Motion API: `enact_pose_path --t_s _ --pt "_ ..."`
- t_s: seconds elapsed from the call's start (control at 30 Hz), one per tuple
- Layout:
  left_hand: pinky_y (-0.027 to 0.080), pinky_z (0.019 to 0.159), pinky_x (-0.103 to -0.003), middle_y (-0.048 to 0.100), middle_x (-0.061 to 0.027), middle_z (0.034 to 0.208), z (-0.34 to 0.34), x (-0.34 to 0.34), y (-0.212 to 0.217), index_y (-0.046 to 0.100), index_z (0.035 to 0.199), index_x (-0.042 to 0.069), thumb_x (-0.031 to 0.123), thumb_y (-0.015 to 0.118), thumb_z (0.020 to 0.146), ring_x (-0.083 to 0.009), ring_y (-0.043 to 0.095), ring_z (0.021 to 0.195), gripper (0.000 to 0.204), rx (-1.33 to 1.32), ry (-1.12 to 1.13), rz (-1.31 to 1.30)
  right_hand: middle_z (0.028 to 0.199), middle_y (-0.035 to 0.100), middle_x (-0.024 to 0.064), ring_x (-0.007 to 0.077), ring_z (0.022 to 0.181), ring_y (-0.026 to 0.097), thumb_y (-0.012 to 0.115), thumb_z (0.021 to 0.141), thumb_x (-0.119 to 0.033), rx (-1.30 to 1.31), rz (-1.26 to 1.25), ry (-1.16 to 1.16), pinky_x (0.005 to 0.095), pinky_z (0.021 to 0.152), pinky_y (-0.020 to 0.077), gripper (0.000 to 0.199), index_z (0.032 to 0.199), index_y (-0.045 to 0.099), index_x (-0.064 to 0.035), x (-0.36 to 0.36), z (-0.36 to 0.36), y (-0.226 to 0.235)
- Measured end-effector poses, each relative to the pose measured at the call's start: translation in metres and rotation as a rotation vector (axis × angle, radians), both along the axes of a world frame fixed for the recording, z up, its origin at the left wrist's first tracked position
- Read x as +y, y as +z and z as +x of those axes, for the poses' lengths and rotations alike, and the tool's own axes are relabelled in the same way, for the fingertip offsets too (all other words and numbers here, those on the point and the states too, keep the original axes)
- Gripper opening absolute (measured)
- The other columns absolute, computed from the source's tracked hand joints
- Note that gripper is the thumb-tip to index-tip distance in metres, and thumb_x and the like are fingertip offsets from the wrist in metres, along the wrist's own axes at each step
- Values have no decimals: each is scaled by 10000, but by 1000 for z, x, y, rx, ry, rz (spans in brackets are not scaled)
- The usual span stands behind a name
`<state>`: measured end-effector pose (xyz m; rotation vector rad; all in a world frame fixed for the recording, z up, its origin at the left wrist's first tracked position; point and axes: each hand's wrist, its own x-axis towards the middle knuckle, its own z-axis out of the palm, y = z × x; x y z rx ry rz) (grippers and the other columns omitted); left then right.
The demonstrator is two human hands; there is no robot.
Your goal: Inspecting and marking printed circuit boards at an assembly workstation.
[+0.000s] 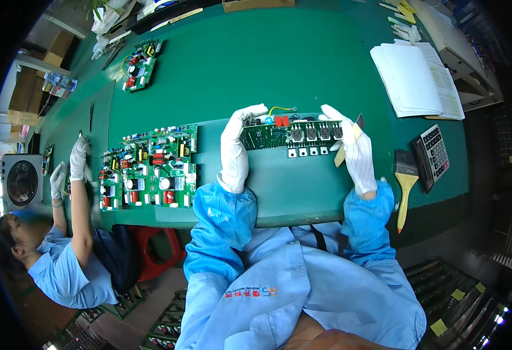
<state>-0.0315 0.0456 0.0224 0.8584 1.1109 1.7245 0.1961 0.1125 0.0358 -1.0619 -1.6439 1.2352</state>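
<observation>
Both my hands wear white gloves and blue sleeve covers. My left hand grips the left end of a green circuit board, tilted up on edge above the table. On the board are red and blue parts, a yellow wire with a ring end, and a row of black transistors whose metal tabs hang along the lower edge. At the board's right end is my right hand, its fingers closed around a short tool with a dark flat tip and pale yellow handle. Its exact kind cannot be made out.
Several populated circuit boards stand to the left, another board farther back. Right are a paper stack, a brush and a calculator. At far left a co-worker sits by a fan and red stool.
</observation>
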Motion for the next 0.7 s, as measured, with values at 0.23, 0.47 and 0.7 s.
enact_pose_path --t_s 0.23,0.47,0.7 --pt "436 973 -308 671 -85 1097 8 -6 -9 647 1113 -11 435 318 1030 -174 614 1032 560 62 20 4 1040 701 166 213 953 673 407 1066 -318 15 86 -323 340 899 511 452 1179 634 56 -48 39 19" --pt "463 910 -327 676 -125 1040 10 -3 -22 647 1045 -23 527 212 1052 -208 624 952 701 137 76 93 787 687 7 181 665 629 749 804 -230 -398 769 531 318 570 495 138 857 707 -109 -63 26 13" --pt "468 911 -308 681 -106 1079 11 -2 -17 644 1044 -8 325 317 1046 -169 633 978 466 28 86 58 632 477 -16 150 588 516 671 760 -308 -136 964 910 295 483 401 228 694 539 -134 -83 -24 -11"
